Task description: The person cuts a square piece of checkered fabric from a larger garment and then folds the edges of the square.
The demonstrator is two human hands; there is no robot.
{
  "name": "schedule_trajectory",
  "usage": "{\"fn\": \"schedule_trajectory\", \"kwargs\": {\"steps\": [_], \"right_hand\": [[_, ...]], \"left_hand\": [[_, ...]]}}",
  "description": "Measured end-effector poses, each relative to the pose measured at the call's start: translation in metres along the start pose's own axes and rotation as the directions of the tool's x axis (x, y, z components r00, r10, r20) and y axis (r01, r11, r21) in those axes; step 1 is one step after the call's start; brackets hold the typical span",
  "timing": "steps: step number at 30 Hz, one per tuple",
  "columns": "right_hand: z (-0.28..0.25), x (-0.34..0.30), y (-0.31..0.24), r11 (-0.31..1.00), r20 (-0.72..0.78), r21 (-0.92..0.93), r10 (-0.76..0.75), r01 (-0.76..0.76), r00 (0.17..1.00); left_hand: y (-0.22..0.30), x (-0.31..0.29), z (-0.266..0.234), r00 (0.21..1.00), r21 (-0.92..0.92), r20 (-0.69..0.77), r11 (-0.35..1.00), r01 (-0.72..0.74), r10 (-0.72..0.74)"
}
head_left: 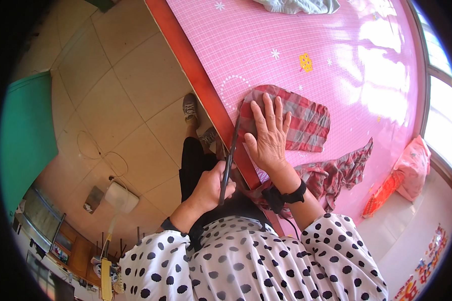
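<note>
My right hand (271, 136) lies flat with fingers spread on a red and grey plaid cloth piece (306, 123), pressing it to the pink table cover. That piece has a rounded left end close to the table's edge. My left hand (209, 186) is wrapped round a long, thin dark tool (229, 168), just off the table edge. The tool's tip reaches up to the cloth's left edge; seen edge-on, its kind is unclear. A crumpled strip of the same plaid cloth (331, 175) lies nearer to me, partly behind my right wrist.
The pink patterned table cover (256, 30) ends at a red-brown table edge (186, 60) on the left. Pale cloth (301, 4) lies at the far side. A pink and orange bag (407, 170) sits at right by the window. A white box with a cable (121, 196) is at lower left.
</note>
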State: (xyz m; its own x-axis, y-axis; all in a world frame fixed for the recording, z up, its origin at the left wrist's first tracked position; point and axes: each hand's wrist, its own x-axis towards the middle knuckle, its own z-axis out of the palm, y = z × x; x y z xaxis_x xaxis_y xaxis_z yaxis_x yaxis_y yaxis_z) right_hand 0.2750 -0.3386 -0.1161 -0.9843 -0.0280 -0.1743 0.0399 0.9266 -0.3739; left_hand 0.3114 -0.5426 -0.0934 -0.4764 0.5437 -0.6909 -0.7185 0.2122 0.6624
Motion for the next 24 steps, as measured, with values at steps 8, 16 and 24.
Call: {"fn": "schedule_trajectory", "kwargs": {"steps": [8, 16, 24], "right_hand": [[-0.0024, -0.0002, 0.0020, 1.000, 0.000, 0.003, -0.006, 0.006, 1.000], [-0.0024, -0.0007, 0.0008, 1.000, -0.001, -0.020, -0.005, 0.005, 1.000], [-0.0009, -0.0014, -0.0011, 1.000, 0.009, -0.025, 0.001, -0.001, 1.000]], "left_hand": [[0.0019, 0.0004, 0.0023, 0.998, 0.027, -0.017, 0.998, -0.056, 0.057], [0.0022, -0.0001, -0.0025, 0.998, -0.032, 0.017, 0.998, -0.052, 0.053], [0.0045, -0.0009, -0.0054, 0.999, -0.101, 0.048, 0.995, 0.026, -0.021]]}}
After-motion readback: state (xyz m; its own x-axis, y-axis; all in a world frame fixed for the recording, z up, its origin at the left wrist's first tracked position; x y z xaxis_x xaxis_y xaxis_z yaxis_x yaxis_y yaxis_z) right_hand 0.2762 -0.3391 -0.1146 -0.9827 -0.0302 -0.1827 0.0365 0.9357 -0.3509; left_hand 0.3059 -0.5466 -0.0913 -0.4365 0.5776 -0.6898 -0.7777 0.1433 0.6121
